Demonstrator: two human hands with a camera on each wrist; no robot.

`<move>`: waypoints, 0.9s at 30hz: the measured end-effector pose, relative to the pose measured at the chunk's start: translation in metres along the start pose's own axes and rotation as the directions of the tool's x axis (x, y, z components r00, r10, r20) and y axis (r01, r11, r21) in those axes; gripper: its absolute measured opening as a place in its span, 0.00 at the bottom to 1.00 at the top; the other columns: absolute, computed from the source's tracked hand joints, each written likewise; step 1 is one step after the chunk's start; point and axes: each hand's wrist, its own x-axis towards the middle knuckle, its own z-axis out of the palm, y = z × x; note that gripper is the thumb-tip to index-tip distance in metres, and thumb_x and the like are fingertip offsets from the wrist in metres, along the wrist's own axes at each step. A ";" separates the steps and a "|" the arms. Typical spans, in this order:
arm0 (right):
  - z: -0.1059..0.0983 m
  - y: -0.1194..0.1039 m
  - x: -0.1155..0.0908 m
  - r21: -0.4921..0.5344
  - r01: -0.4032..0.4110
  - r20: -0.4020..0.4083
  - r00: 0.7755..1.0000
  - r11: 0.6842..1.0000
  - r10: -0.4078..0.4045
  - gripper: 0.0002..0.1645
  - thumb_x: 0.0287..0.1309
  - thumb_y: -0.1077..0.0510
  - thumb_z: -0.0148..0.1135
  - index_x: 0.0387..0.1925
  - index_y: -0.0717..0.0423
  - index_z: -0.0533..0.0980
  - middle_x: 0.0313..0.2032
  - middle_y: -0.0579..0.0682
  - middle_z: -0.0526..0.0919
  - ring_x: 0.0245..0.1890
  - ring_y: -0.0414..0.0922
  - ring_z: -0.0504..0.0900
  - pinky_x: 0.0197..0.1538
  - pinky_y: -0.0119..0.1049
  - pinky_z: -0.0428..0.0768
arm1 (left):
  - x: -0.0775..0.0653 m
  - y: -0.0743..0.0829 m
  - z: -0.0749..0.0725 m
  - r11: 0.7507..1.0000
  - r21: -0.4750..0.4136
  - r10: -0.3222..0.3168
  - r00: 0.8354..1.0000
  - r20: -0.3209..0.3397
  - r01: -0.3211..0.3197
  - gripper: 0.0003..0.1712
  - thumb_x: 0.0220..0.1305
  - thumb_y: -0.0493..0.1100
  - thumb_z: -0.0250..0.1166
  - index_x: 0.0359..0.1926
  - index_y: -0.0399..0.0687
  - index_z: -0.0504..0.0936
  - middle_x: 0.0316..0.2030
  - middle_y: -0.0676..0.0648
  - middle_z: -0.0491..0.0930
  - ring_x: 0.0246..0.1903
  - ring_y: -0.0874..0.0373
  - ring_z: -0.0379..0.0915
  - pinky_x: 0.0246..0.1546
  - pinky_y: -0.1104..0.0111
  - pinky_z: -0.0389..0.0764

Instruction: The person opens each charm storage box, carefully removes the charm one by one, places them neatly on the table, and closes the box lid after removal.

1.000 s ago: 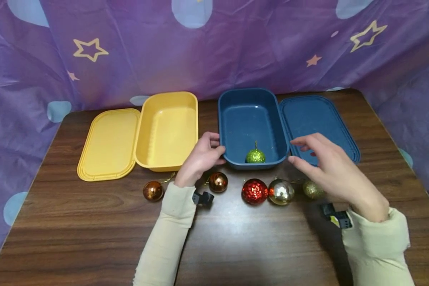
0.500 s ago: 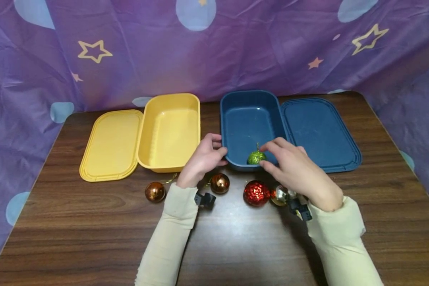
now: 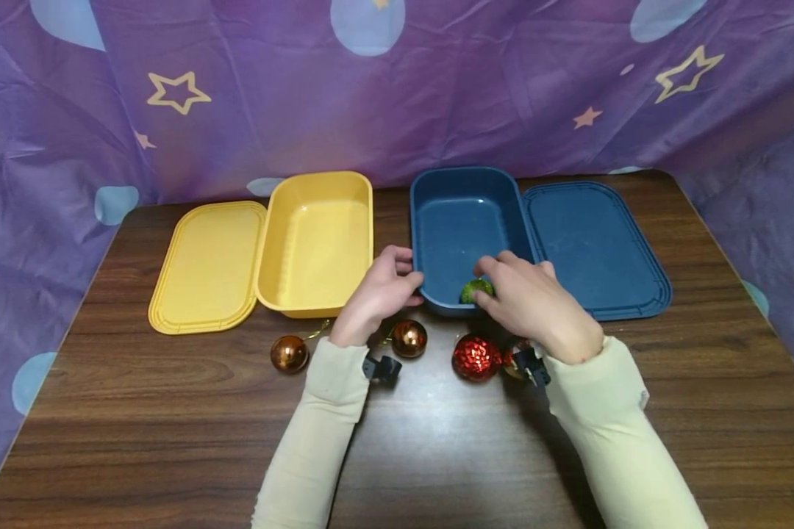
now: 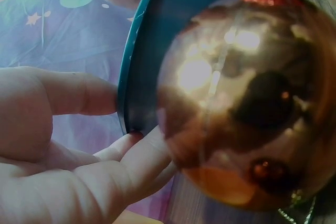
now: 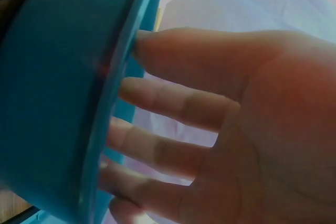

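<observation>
My left hand (image 3: 380,292) grips the near-left corner of the blue container (image 3: 430,187), thumb at the rim and fingers against the outer wall. A glittery green Christmas bauble (image 3: 474,291) lies at the near end inside that container. Reaching over the near-right rim, my right hand (image 3: 532,297) has its fingers bent around this bauble, thumb at its front and index finger behind. In the right wrist view the container wall (image 5: 47,93) hides the bauble. A shiny copper bauble (image 4: 247,103) fills much of the left wrist view, close beside the left hand.
On the left stands a yellow container (image 3: 314,246) with its yellow lid (image 3: 208,268). The blue lid (image 3: 595,242) lies right of the blue container. In front are two copper baubles, one at the left (image 3: 289,354), a red bauble (image 3: 476,358) and a partly hidden shiny bauble (image 3: 514,364).
My right hand has moved left from beside the blue container to over its near end, closing its fingers on the green bauble. The left hand has stayed at the container's corner.
</observation>
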 end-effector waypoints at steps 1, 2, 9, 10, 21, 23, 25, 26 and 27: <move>0.000 0.000 0.001 -0.003 -0.003 0.001 1.000 1.000 0.003 0.20 0.65 0.52 0.57 0.53 0.58 0.75 0.50 0.59 0.79 0.50 0.55 0.76 0.45 0.53 0.66 | 0.000 0.000 0.000 1.000 -0.001 -0.002 1.000 0.000 0.002 0.25 0.67 0.30 0.51 0.64 0.32 0.59 0.55 0.32 0.68 0.47 0.41 0.75 0.43 0.62 0.85; 0.000 0.000 0.003 -0.004 -0.007 0.003 1.000 1.000 0.007 0.19 0.65 0.52 0.57 0.52 0.59 0.75 0.49 0.59 0.80 0.49 0.55 0.77 0.45 0.53 0.65 | 0.000 0.000 0.000 1.000 -0.001 -0.003 1.000 -0.001 0.003 0.25 0.67 0.30 0.51 0.64 0.32 0.59 0.55 0.32 0.68 0.47 0.41 0.75 0.43 0.62 0.85; 0.000 -0.001 0.012 0.002 -0.066 0.064 0.996 0.998 0.066 0.22 0.64 0.49 0.57 0.53 0.59 0.75 0.50 0.60 0.79 0.50 0.56 0.77 0.44 0.53 0.66 | 0.000 0.000 0.000 1.000 0.001 -0.003 1.000 0.003 0.003 0.25 0.67 0.30 0.51 0.64 0.32 0.59 0.55 0.32 0.69 0.49 0.40 0.75 0.44 0.61 0.85; 0.000 -0.001 0.013 0.001 -0.071 0.070 0.995 0.997 0.070 0.23 0.64 0.49 0.57 0.54 0.59 0.75 0.50 0.60 0.79 0.50 0.57 0.77 0.44 0.53 0.67 | 0.000 0.000 -0.001 1.000 0.001 -0.002 1.000 0.003 0.002 0.25 0.67 0.30 0.51 0.64 0.32 0.59 0.55 0.32 0.69 0.49 0.40 0.75 0.44 0.61 0.85; 0.001 0.003 0.022 -0.014 -0.105 0.124 0.987 0.994 0.106 0.24 0.64 0.48 0.58 0.53 0.60 0.74 0.50 0.62 0.82 0.50 0.59 0.78 0.46 0.56 0.71 | 0.000 0.000 0.000 1.000 0.004 -0.002 1.000 0.002 0.002 0.25 0.68 0.30 0.51 0.64 0.33 0.59 0.55 0.32 0.69 0.50 0.39 0.74 0.44 0.61 0.85; 0.002 0.003 0.022 -0.012 -0.110 0.127 0.986 0.994 0.111 0.23 0.64 0.48 0.58 0.52 0.60 0.75 0.48 0.62 0.82 0.49 0.59 0.79 0.45 0.55 0.72 | 0.000 0.000 0.000 1.000 0.003 -0.004 1.000 0.002 0.004 0.25 0.68 0.30 0.51 0.64 0.33 0.59 0.55 0.32 0.69 0.49 0.39 0.75 0.44 0.61 0.84; 0.002 0.003 0.023 -0.009 -0.108 0.126 0.986 0.994 0.109 0.21 0.63 0.48 0.59 0.50 0.60 0.76 0.46 0.61 0.83 0.47 0.58 0.79 0.43 0.54 0.72 | 0.000 0.000 0.000 1.000 0.004 -0.005 1.000 0.003 0.005 0.25 0.68 0.30 0.51 0.64 0.32 0.59 0.55 0.32 0.69 0.50 0.39 0.74 0.44 0.61 0.84; 0.002 0.003 0.023 -0.006 -0.108 0.127 0.986 0.994 0.108 0.20 0.63 0.48 0.59 0.49 0.59 0.76 0.45 0.61 0.83 0.46 0.58 0.80 0.43 0.53 0.72 | 0.000 0.000 0.000 1.000 0.006 -0.005 1.000 0.003 0.005 0.25 0.68 0.30 0.51 0.64 0.32 0.59 0.55 0.32 0.69 0.50 0.39 0.74 0.44 0.61 0.84; 0.003 0.003 0.024 -0.004 -0.106 0.126 0.986 0.994 0.106 0.20 0.63 0.48 0.59 0.48 0.59 0.76 0.44 0.60 0.84 0.45 0.57 0.80 0.42 0.52 0.72 | 0.000 0.000 0.000 1.000 0.008 -0.005 1.000 0.004 0.005 0.25 0.68 0.30 0.51 0.64 0.32 0.59 0.55 0.32 0.69 0.50 0.39 0.74 0.44 0.61 0.84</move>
